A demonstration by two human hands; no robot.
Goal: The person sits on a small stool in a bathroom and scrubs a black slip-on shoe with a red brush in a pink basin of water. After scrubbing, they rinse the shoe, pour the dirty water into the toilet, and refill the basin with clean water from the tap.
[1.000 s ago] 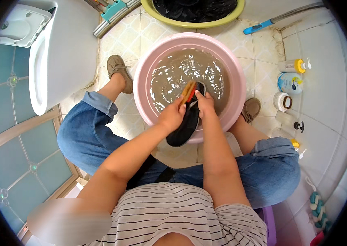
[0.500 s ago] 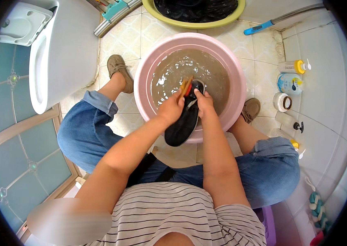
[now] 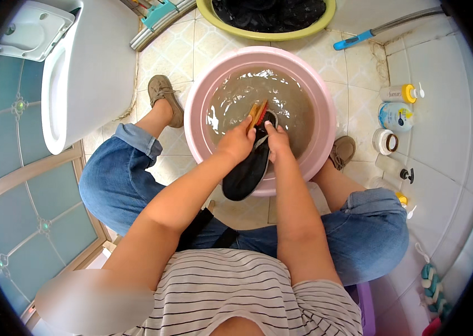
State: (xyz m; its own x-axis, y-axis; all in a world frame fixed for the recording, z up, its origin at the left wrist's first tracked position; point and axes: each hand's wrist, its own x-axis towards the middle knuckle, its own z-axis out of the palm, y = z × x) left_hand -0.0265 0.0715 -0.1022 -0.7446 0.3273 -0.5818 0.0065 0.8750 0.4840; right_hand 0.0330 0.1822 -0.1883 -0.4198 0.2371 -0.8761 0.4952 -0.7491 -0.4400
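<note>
My left hand [image 3: 237,141] is closed around a wooden scrub brush [image 3: 255,113] with red bristles. The brush sits at the heel end of a black shoe [image 3: 244,176], its bristles turned toward the shoe. Gripping that heel end from the right is my right hand [image 3: 277,140], thumb on top. The shoe's toe points back toward me and rests over the near rim of a pink basin [image 3: 193,120]. Murky, greyish-brown water [image 3: 292,106] fills the basin below both hands.
A yellow-green tub [image 3: 231,32] with dark wet cloth stands beyond the basin. Several bottles, among them a blue-and-white one [image 3: 395,116], and an open jar [image 3: 384,141] line the right wall. A blue-handled tool [image 3: 354,41] lies at the far right. A white toilet [image 3: 93,67] is on the left.
The brush has shifted slightly away from me and tilted, so its red bristles show more. My left hand moved with it. The shoe and my right hand stay nearly in place.
</note>
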